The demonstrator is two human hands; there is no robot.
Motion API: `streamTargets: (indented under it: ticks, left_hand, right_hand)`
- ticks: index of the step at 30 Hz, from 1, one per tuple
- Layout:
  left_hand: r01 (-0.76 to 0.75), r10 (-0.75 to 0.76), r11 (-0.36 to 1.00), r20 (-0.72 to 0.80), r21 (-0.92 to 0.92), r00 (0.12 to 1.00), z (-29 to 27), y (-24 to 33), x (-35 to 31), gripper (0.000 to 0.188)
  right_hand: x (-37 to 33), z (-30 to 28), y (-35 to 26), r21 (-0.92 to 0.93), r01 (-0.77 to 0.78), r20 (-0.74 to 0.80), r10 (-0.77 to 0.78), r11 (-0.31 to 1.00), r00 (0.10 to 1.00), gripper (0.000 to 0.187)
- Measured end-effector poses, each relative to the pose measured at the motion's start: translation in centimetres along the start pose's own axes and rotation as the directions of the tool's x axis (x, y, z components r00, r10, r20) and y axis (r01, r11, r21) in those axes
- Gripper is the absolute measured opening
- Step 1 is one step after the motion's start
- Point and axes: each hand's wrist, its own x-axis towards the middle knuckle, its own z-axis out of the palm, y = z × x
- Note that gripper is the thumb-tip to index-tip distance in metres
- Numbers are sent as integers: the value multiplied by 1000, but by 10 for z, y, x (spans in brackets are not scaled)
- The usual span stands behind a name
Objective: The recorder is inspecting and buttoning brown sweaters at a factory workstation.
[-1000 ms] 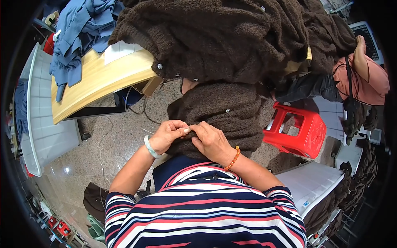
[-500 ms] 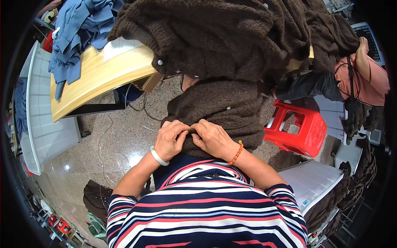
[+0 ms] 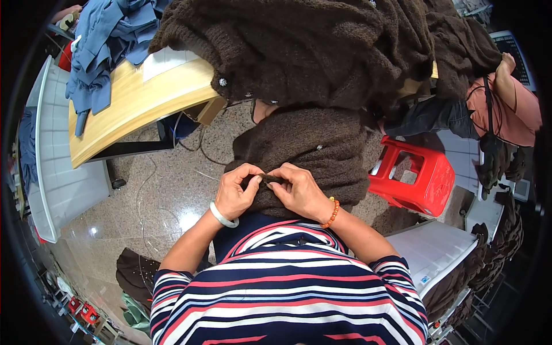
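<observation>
A dark brown fuzzy knit garment [image 3: 305, 135] is draped over my lap, with a shiny round button on it. My left hand [image 3: 237, 187], a white bangle at its wrist, pinches the garment's edge between thumb and fingers. Close beside it, my right hand [image 3: 296, 187], with an orange bead bracelet, grips the same edge. A short fold of knit stretches between the two pinches. Whether a small tool or thread sits in the fingers cannot be made out.
More brown knit garments [image 3: 299, 52] cover the wooden table [image 3: 144, 98] ahead, beside blue clothes [image 3: 109, 52]. A red stool [image 3: 428, 184] stands at the right, near a seated person in a pink top [image 3: 506, 109]. White bins [image 3: 52, 155] flank me; cables lie on the floor.
My hands have shifted slightly, and a little more of the garment's edge shows between my fingertips. Both still pinch it.
</observation>
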Motion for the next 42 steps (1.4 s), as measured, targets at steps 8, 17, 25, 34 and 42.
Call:
streamTargets:
  ticks: [8,17,25,34,42]
  left_hand:
    - [-10,8,998,-41,-56,999,-1,-4,-2,6]
    - [-109,116,991,-87,80,989,1,-2,0,6]
    - [21,-18,984,18,-179,1000,-5,-8,-11,13]
    - [-114,115,993,-54,29,992,0,-5,-18,17]
    - [-2,4,1000,119,-22,993,-1,5,-9,37]
  right_hand:
    - [0,12,2,-299,261,-87,-299,918,950,25]
    - [1,13,6,-332,246,-33,-272,911,962,25]
    - [1,2,5,43,-36,-16,36,998,999,19]
    - [-1,5,6,-45,18,-7,-18,999,1000,18]
    - [-4,6,4,-248,236,-137,-275,940,951,13]
